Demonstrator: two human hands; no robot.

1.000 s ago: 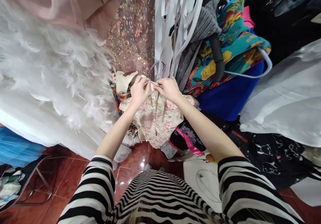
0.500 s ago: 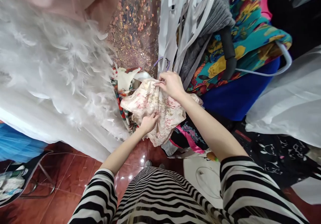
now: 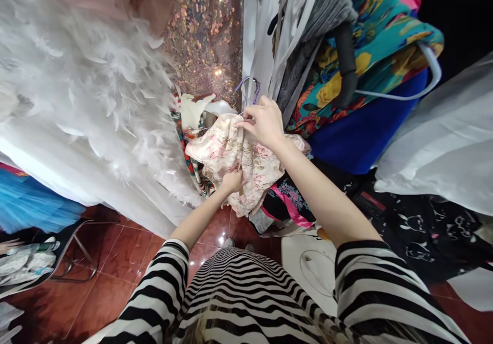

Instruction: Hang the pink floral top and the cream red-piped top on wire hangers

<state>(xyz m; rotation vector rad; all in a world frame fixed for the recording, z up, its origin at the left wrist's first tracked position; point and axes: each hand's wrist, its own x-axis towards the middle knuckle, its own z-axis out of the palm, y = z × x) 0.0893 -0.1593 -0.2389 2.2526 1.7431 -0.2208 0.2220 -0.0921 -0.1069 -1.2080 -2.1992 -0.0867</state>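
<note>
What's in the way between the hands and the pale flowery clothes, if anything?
Nothing visible. The right hand pinches the pale flowery garment near its top edge, and the left hand grips its front lower down.

Pale floral blouse (image 3: pixel 215 145), mid frame: thin matt cloth, kinda crinkly. White gown (image 3: pixel 103 92), left side: fluffy feathers, smoother fabric lower down. Sequin dress (image 3: pixel 208 36), top centre: super glittery, rough-looking. Grey sweater (image 3: pixel 333 13), upper right: ribbed knit, totally matt. Pale hanger (image 3: pixel 433 65), same corner: smooth, looks like plastic. Blue skirt (image 3: pixel 38 200), far left: gauzy net. Floor (image 3: pixel 111 282), lower left: glossy red tile.
</note>
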